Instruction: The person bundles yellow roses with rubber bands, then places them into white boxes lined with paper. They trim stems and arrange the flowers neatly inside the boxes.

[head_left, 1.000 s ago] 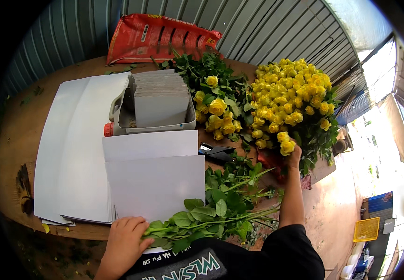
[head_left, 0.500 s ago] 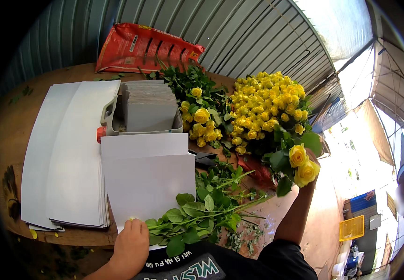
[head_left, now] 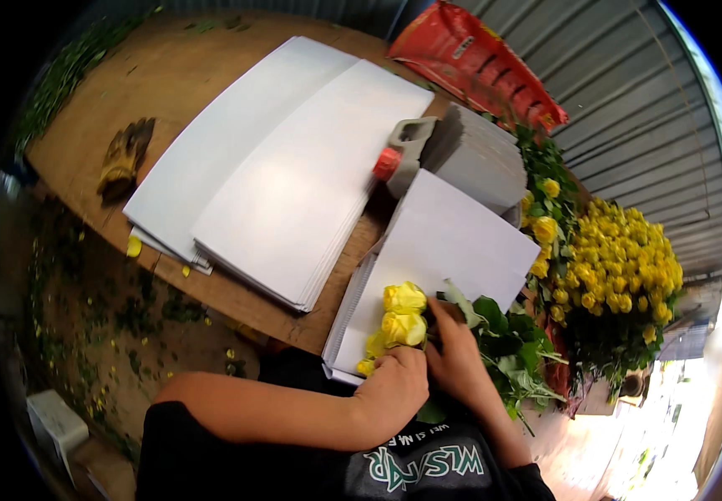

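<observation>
Several yellow roses (head_left: 403, 327) lie with their heads clustered on a white paper sheet (head_left: 461, 238) at the table's front edge. Their leafy green stems (head_left: 507, 342) stretch right. Curled against the lower heads, my left hand (head_left: 393, 382) is closed on the roses; its fingertips are partly hidden. My right hand (head_left: 454, 346) is closed around the stems just right of the heads, its fingers partly covered by leaves.
Left of the sheet is a large stack of white paper (head_left: 294, 184), with a brown glove (head_left: 127, 159) beyond. A cut-open jug (head_left: 407, 150) holds grey cardboard pieces (head_left: 478, 154). A big yellow rose bunch (head_left: 620, 267) stands right; a red bag (head_left: 478, 63) lies behind.
My right hand has brought two yellow roses from the right down onto the sheet, beside my left hand. The view has swung left, bringing the glove and littered floor into fuller sight.
</observation>
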`<action>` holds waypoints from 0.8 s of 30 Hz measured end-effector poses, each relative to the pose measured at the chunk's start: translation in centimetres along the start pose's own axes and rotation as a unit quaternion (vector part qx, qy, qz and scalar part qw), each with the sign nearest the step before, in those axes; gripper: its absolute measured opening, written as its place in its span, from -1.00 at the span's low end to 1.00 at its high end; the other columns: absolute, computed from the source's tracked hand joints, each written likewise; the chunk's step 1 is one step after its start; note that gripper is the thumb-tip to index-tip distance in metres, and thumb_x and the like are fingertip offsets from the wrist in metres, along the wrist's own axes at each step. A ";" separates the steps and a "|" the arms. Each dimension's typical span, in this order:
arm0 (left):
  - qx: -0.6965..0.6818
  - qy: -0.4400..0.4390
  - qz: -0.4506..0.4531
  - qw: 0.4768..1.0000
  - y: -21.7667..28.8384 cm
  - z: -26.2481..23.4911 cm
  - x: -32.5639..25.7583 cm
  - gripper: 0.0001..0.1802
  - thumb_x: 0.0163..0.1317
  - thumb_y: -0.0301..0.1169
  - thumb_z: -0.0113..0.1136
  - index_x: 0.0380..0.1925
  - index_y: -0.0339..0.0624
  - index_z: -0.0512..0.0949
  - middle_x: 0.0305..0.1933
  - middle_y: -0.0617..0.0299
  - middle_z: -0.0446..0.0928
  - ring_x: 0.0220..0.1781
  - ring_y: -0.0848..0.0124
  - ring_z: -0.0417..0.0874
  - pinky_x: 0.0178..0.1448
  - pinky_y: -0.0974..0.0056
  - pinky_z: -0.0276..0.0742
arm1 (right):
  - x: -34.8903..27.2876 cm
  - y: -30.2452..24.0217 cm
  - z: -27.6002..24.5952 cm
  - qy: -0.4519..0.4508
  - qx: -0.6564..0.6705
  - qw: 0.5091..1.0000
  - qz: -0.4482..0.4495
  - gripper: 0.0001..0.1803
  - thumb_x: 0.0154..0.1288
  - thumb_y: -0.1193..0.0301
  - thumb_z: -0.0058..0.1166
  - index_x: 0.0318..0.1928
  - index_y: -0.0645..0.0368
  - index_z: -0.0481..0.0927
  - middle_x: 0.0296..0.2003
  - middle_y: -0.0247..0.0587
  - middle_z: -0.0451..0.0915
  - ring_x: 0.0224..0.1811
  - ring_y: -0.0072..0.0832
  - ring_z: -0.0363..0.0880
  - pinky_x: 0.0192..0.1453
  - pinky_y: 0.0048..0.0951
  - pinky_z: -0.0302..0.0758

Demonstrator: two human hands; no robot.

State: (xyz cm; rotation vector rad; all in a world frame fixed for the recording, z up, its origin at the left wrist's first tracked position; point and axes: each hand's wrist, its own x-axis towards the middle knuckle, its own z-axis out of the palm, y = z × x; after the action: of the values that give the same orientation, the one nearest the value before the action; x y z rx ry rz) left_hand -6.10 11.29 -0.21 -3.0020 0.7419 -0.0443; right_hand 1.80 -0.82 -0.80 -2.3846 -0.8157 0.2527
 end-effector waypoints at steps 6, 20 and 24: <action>0.016 0.004 -0.007 1.000 0.2 -0.3 0.1 -0.76 -0.18 -0.45 0.04 -0.50 -0.40 0.54 -0.43 0.08 0.37 -0.35 0.32 0.39 -0.41 0.43 0.35 | -0.4 2.2 -1.6 -0.063 0.263 0.956 0.111 -0.41 -0.05 0.59 0.15 0.08 0.28 0.32 -0.37 -0.27 0.39 -0.45 -0.61 0.36 -0.30 -0.58 0.38; -0.114 0.036 -0.013 0.993 -1.5 0.0 1.2 -0.88 -0.17 -0.46 0.03 -0.57 -0.25 0.47 -0.47 0.17 0.32 -0.40 0.35 0.40 -0.42 0.40 0.42 | 0.0 0.8 -0.6 -0.011 0.009 1.000 0.006 -0.46 -0.01 0.51 0.09 0.04 0.34 0.31 -0.05 0.13 0.36 -0.05 -0.03 0.38 0.00 -0.30 0.37; -0.219 0.044 -0.041 0.974 -2.5 -1.5 2.7 -0.65 -0.02 -0.56 -0.06 -0.16 -0.43 0.33 -0.04 -0.08 0.29 -0.30 0.16 0.51 -0.34 0.29 0.51 | -0.3 2.1 -0.1 0.013 0.036 0.999 0.000 -0.54 0.01 0.53 -0.01 0.00 0.37 0.33 -0.09 0.14 0.38 -0.06 -0.01 0.38 0.01 -0.26 0.36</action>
State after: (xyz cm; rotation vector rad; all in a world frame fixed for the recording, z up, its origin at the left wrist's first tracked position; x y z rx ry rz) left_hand -2.65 12.17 1.44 -3.4699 0.7174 -0.0188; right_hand 2.62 -2.41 -2.00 -2.3149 -0.7823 0.2469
